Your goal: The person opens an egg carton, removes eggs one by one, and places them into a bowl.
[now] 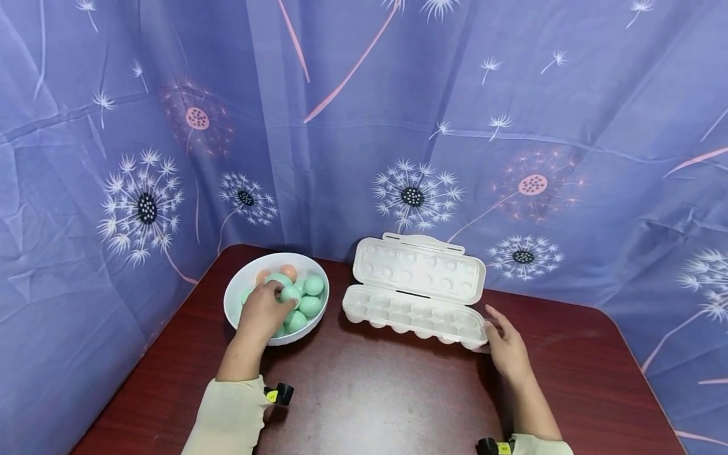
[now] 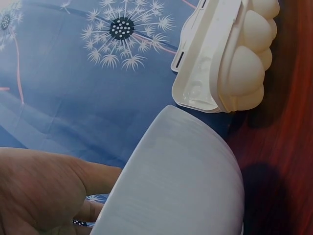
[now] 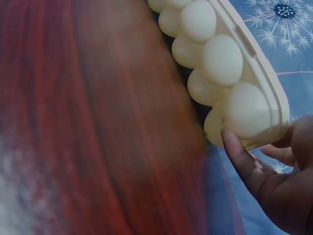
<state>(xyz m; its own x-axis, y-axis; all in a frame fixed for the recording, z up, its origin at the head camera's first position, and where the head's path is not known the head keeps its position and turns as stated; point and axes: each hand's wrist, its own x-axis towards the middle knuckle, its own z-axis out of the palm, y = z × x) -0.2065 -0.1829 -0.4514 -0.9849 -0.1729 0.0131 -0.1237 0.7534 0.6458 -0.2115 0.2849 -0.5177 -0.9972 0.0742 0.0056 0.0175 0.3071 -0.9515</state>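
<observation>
A white bowl [image 1: 239,309] holds several green and orange eggs. My left hand [image 1: 264,313] reaches over its near rim, with thumb and forefinger on either side of a green egg [image 1: 291,296]. In the left wrist view the bowl's wall [image 2: 181,181] hides the fingertips. A white plastic egg carton [image 1: 398,309] lies with its lid [image 1: 418,268] raised at the back, and its cups hold no eggs. At the carton's right end rests my right hand [image 1: 508,351]. Its thumb [image 3: 239,154] touches the last rounded cup, while the other fingers extend behind the end.
Everything stands on a dark red wooden table [image 1: 387,392]. A blue curtain [image 1: 352,158] with dandelion prints hangs close behind the bowl and carton and along the table's left side. Black devices [image 1: 282,394] are strapped at both wrists.
</observation>
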